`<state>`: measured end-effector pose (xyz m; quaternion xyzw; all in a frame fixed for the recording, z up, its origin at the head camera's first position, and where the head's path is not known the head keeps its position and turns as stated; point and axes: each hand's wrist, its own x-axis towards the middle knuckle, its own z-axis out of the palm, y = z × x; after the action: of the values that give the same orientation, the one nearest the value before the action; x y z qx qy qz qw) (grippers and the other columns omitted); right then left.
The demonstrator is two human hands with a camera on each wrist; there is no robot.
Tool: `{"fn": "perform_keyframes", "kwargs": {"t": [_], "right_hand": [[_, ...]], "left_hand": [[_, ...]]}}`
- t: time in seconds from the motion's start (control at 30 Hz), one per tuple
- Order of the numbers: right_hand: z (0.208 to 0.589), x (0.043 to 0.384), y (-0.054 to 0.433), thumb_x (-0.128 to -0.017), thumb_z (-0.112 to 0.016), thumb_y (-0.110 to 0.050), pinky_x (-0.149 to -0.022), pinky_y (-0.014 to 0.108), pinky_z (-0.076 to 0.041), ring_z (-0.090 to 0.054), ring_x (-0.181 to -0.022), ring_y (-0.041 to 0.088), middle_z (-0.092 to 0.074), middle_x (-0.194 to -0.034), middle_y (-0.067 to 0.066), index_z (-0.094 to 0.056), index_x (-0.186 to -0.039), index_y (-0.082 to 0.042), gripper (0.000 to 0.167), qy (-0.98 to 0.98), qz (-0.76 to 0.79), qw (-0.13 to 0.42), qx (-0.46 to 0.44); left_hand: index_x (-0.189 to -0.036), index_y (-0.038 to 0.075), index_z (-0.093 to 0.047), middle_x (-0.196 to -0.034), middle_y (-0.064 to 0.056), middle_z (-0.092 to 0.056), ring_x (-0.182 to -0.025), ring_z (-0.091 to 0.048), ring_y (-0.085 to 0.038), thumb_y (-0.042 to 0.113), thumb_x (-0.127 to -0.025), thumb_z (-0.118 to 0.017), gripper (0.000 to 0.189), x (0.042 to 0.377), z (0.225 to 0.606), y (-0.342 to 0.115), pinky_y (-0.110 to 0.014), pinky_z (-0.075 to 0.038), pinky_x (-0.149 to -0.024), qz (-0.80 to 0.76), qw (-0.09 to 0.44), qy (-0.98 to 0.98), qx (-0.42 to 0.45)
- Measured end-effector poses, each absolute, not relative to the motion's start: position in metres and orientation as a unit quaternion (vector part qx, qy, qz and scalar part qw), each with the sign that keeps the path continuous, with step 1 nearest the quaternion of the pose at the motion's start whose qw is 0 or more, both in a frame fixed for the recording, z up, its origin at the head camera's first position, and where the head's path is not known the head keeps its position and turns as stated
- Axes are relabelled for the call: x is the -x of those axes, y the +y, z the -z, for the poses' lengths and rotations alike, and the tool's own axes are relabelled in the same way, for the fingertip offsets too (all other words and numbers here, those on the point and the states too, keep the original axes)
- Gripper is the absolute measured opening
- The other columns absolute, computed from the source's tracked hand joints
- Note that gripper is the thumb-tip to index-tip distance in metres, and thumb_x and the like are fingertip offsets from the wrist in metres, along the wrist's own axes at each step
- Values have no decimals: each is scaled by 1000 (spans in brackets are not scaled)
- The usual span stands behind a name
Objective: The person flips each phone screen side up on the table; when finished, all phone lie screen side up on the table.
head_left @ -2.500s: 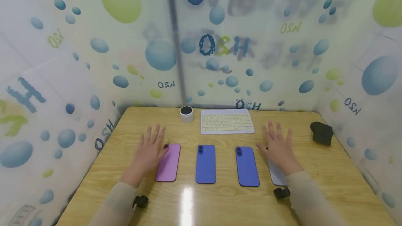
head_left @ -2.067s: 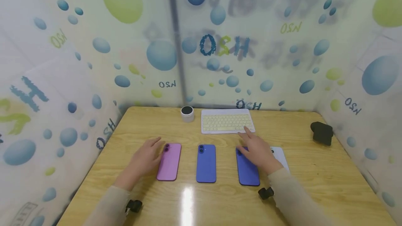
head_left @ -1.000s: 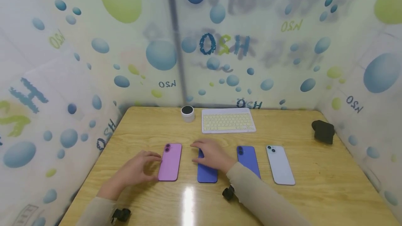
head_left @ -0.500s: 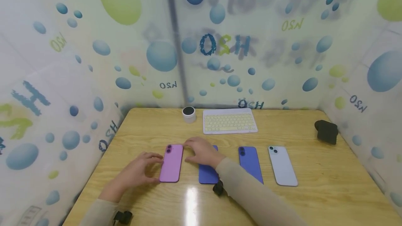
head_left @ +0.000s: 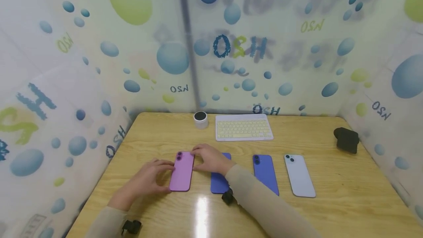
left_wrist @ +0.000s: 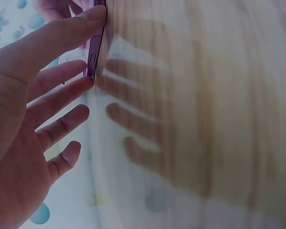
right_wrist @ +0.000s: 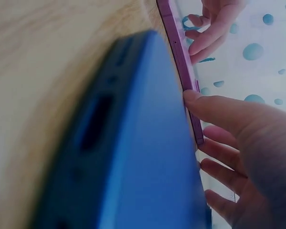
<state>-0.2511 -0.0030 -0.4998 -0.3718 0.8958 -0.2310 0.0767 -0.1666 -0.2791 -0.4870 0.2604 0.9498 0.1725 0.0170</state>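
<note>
A pink phone (head_left: 181, 172) lies back up on the wooden table, its two lenses at the top left. My left hand (head_left: 145, 179) is at its left side, fingers fairly straight: in the left wrist view the thumb (left_wrist: 93, 16) meets the phone's edge and fingertips (left_wrist: 86, 83) come right up to its corner. From the other side my right hand (head_left: 211, 160) reaches over a blue phone (head_left: 219, 184), hiding its upper part. The right wrist view has this hand's thumb (right_wrist: 193, 95) on the pink phone's side edge, with fingertips near the end.
A second blue phone (head_left: 266, 173) and a pale phone (head_left: 300, 175) lie to the right; my right sleeve (head_left: 264, 203) passes near the blue one. Behind them are a white keyboard (head_left: 243, 127) and a small white cylinder with a black top (head_left: 200, 119). A black object (head_left: 347, 140) sits far right.
My right hand has travelled left from over the pale phone, across both blue phones, to the pink phone. My left hand has turned from palm down to the pink phone's left edge.
</note>
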Motion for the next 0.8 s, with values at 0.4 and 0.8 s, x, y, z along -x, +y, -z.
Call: {"fn": "perform_keyframes", "kwargs": {"t": [0.4, 0.8], "right_hand": [[499, 256, -11, -79, -90, -26, -116, 38, -42, -58, -133, 26, -66, -139, 8, -70, -134, -12, 60, 899, 258, 72, 348], [501, 255, -17, -77, -92, -28, -117, 39, -40, -55, -135, 25, -64, -140, 5, -71, -134, -17, 62, 906, 274, 77, 312]], "left_hand": [[-130, 23, -72, -137, 3, -67, -118, -58, -22, 48, -65, -92, 72, 168, 482, -273, -55, -47, -99, -124, 23, 965, -228], [-132, 18, -71, -139, 0, -67, -120, -59, -26, 46, -65, -92, 75, 165, 484, -277, -58, -46, -103, -138, 25, 963, -231]]}}
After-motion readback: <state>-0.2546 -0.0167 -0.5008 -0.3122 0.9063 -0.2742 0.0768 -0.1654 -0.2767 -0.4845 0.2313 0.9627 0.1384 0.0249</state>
